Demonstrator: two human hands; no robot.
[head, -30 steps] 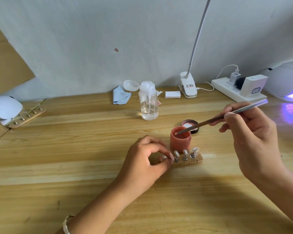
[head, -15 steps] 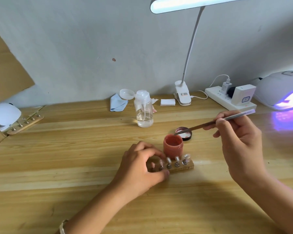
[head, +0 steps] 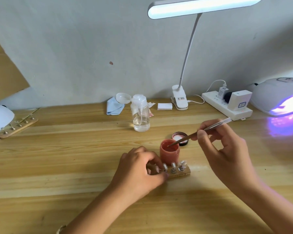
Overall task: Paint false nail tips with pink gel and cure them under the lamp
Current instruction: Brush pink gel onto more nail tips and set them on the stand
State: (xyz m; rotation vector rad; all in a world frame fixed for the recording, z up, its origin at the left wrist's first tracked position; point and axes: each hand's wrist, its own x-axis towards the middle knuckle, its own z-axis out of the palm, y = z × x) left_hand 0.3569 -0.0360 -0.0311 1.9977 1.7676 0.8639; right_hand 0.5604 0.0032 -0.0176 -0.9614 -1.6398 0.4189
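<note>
Brush (head: 208,128) tip has dipped down into the pink gel jar (head: 169,152) since 0.5 s ago, when it sat over the black lid (head: 180,136) behind. Right hand (head: 227,152) pinches the brush handle with curled fingers. Left hand (head: 139,173) is closed on the wooden nail-tip holder (head: 180,172) (3 clear tips visible), just in front of the jar on the table (head: 57,157). Curing lamp (head: 281,97) glows purple at far right.
</note>
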